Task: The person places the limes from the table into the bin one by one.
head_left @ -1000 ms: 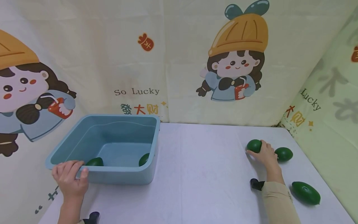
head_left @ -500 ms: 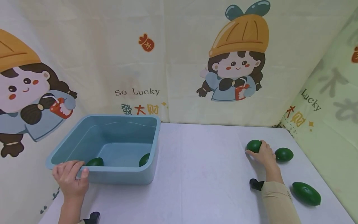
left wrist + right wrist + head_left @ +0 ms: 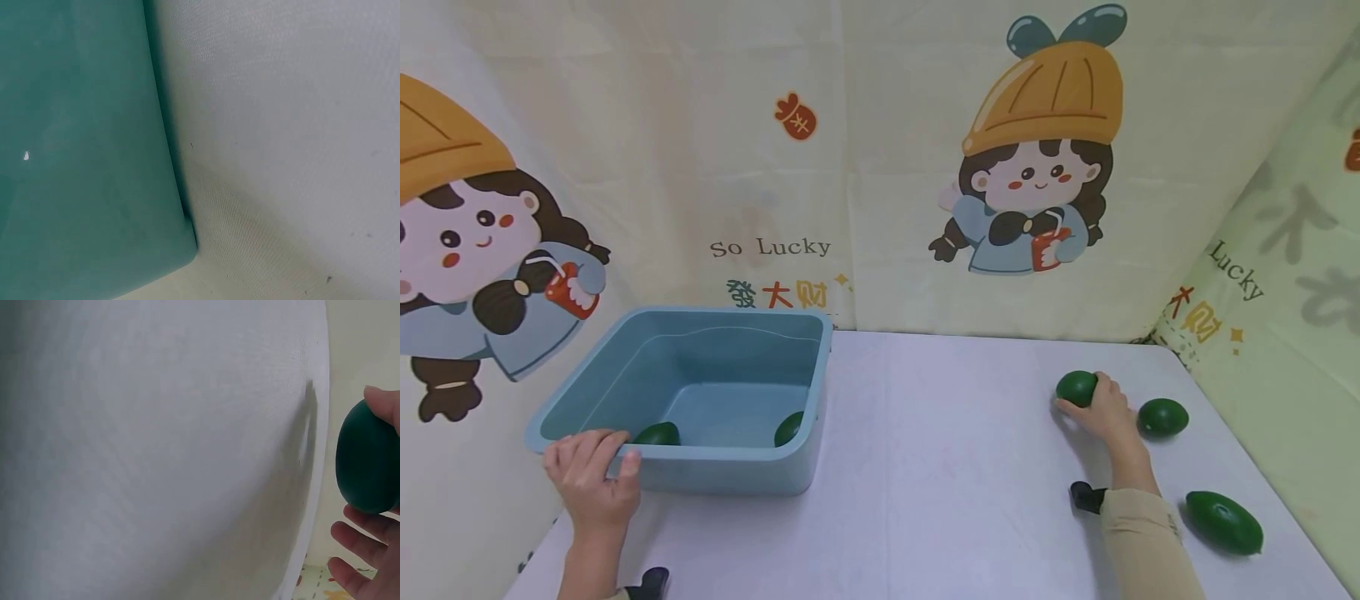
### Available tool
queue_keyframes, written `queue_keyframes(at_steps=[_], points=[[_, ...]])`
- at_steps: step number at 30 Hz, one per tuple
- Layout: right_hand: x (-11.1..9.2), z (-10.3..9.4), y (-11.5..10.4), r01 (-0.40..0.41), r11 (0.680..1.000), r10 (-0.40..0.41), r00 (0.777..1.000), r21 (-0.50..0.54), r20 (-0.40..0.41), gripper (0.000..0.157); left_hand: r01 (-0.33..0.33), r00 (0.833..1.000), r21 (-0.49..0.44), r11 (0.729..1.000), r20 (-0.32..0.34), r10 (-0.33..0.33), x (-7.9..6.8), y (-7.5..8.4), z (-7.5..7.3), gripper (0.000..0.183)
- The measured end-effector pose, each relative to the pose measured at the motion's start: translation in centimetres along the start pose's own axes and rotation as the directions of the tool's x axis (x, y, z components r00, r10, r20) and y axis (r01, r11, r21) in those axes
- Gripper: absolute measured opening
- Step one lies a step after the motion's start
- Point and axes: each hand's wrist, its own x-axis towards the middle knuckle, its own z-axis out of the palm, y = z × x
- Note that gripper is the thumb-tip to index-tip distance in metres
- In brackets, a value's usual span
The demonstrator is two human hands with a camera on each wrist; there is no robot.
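Observation:
In the head view my right hand [image 3: 1105, 412] grips a smooth, dark green oval fruit [image 3: 1077, 388] at the table's far right. The right wrist view has this green fruit [image 3: 365, 459] between thumb and fingers. My left hand [image 3: 593, 479] holds the near rim of a blue plastic bin [image 3: 722, 454], fingers over the edge and thumb outside. Inside the bin lie two green fruits, one near the left hand [image 3: 657, 433] and one by the right wall [image 3: 788, 428], both partly hidden by the rim. The left wrist view shows only the bin's wall [image 3: 81, 150] and the cloth.
Another green oval fruit [image 3: 1162, 417] lies just right of my right hand. A longer green fruit with pointed ends [image 3: 1224, 522] rests closer, beside the sleeve [image 3: 1150, 542]. White cloth covers the table [image 3: 955, 467]. A printed curtain [image 3: 880, 167] stands behind and along the sides.
The fruit in my right hand has shifted slightly left and up, away from the neighbouring fruit. My left hand keeps its place on the bin's rim.

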Motion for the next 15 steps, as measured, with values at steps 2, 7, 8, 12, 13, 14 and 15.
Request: queue_keyframes(at_steps=[2, 7, 8, 12, 13, 14, 15], points=[[-0.1, -0.1, -0.4, 0.016, 1.000, -0.016, 1.000, 0.004, -0.008, 0.096, -0.001, 1.000, -0.001, 1.000, -0.006, 0.001, 0.0, 0.1, 0.0, 0.072], [-0.1, -0.3, -1.5, 0.048, 0.999, -0.048, 0.998, 0.003, -0.029, 0.093, -0.010, 1.000, -0.006, 1.000, -0.021, 0.010, 0.1, 0.2, 0.0, 0.072], [-0.1, -0.4, -1.8, 0.055, 0.998, -0.055, 0.998, 0.005, -0.031, 0.093, -0.012, 1.000, -0.009, 1.000, -0.026, 0.012, 0.1, 0.2, 0.0, 0.072], [-0.3, -0.6, -3.2, 0.094, 0.995, -0.093, 0.995, 0.018, -0.048, 0.091, -0.009, 1.000, -0.017, 1.000, -0.029, 0.009, 0.1, 0.2, 0.1, 0.072], [-0.4, -0.7, -3.5, 0.105, 0.994, -0.104, 0.993, 0.020, -0.058, 0.090, -0.010, 1.000, -0.020, 1.000, -0.030, 0.009, 0.1, 0.2, 0.1, 0.071], [-0.5, -0.8, -3.9, 0.117, 0.993, -0.116, 0.991, 0.020, -0.067, 0.090, -0.010, 1.000, -0.022, 1.000, -0.030, 0.009, 0.1, 0.2, 0.1, 0.071], [-0.6, -0.9, -4.2, 0.129, 0.992, -0.127, 0.989, 0.017, -0.077, 0.089, -0.010, 1.000, -0.021, 1.000, -0.027, 0.009, 0.1, 0.3, 0.1, 0.071]])
